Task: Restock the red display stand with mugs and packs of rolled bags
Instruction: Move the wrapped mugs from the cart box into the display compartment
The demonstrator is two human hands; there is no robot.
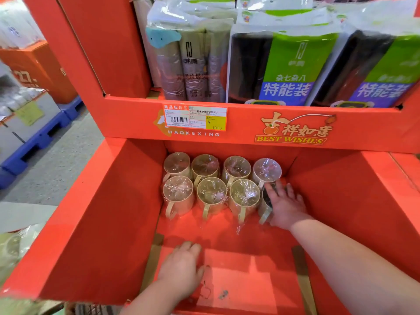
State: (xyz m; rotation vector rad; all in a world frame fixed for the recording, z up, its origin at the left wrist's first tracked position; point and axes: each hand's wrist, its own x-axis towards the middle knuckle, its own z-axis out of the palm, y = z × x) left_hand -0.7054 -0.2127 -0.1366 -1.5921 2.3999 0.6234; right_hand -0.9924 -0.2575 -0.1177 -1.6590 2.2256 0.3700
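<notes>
Price label [194, 118] noted above and left of the right hand [284, 205]; yellow corner marked 10.50. Blue pallets [41, 138] seen far to its left on grey floor [56, 169], loaded with pale cartons [50, 108]. Orange boxes [45, 71] stacked beyond. Film-wrapped greenish goods [13, 248] glimpsed low left, blurred.

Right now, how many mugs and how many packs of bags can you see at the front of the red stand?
Mugs: 8, with the right hand on the last one
Grey packs of bags: 1
Green-label packs of bags: 2
Total: 11; more packs behind are too hidden to count.
</notes>
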